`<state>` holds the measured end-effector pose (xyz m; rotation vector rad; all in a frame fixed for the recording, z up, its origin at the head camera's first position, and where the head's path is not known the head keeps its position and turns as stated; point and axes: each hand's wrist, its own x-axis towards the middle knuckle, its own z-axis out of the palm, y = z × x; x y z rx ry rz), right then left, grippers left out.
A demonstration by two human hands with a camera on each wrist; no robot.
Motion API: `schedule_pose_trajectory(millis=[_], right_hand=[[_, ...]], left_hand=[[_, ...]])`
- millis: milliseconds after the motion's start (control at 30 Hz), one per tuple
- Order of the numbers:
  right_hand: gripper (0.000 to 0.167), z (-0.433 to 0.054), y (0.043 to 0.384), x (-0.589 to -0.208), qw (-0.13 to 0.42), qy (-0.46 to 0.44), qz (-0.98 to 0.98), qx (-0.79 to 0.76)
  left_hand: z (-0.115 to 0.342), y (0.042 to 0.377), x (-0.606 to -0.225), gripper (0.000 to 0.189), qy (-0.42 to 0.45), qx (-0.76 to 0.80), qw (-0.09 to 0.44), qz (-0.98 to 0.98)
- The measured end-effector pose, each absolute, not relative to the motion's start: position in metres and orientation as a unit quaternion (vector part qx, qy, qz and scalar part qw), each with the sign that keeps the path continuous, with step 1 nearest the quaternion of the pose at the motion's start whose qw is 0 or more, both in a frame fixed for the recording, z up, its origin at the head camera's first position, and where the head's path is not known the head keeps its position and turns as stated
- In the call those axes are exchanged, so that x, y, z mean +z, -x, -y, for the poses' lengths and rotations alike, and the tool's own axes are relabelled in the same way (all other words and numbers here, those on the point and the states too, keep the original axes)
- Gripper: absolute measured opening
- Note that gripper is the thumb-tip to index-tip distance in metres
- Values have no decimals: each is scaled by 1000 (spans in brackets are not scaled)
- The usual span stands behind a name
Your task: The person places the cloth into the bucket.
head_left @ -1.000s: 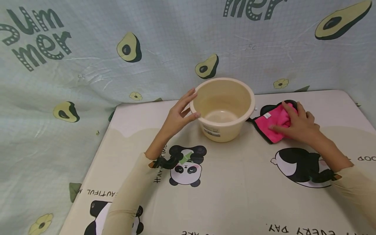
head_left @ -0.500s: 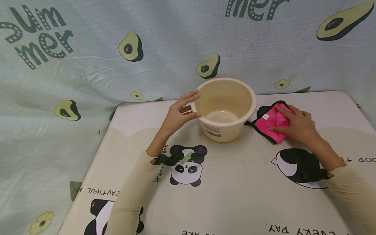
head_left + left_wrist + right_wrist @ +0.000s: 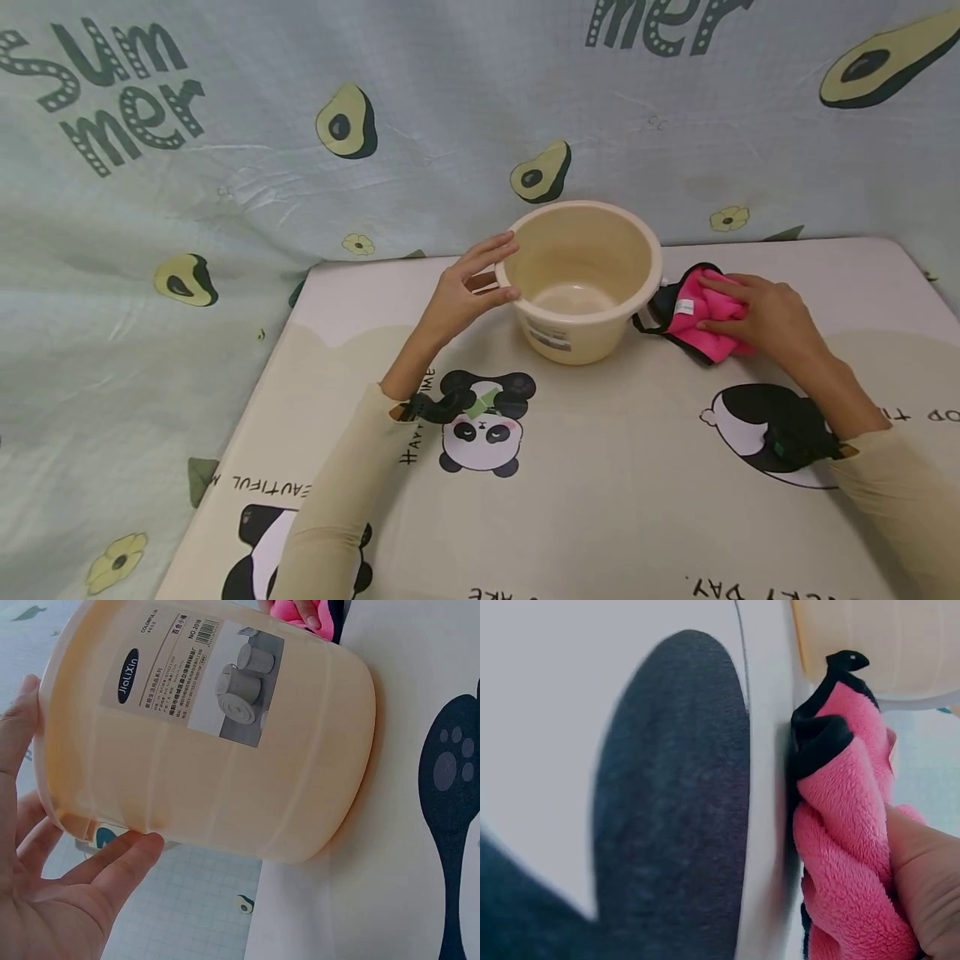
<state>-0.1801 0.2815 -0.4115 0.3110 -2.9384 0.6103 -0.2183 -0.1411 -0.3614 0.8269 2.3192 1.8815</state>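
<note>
A cream plastic bucket point(image 3: 592, 333) stands upright on the table, with a printed label point(image 3: 199, 671) on its side. My left hand point(image 3: 468, 287) holds its left rim, fingers and thumb spread along the edge. Right of the bucket is a bunched pink cleaning cloth point(image 3: 712, 317) with black edging, a white tag and a black hanging loop. My right hand point(image 3: 772, 321) pinches the cloth between thumb and fingers. In the right wrist view the fluffy cloth point(image 3: 847, 847) is folded up beside the thumb, close to the bucket's wall; part of my grip is hidden behind it.
The table point(image 3: 600, 500) has a pale cover printed with pandas and lettering. Behind it and at the left hangs a curtain point(image 3: 435, 125) printed with avocados, close to the bucket's far side.
My right hand has shifted slightly left, gathering the pink cloth into a tighter bunch and lifting part of it. My left hand keeps holding the bucket's rim. The head view has drifted a little.
</note>
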Motion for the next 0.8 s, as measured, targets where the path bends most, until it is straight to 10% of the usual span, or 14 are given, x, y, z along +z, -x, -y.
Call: schedule_pose_trajectory(millis=[800], right_hand=[[79,-278,167,-357,194,-120,956,186]], left_hand=[[142,218,-361,63,-267,596,7,-757]])
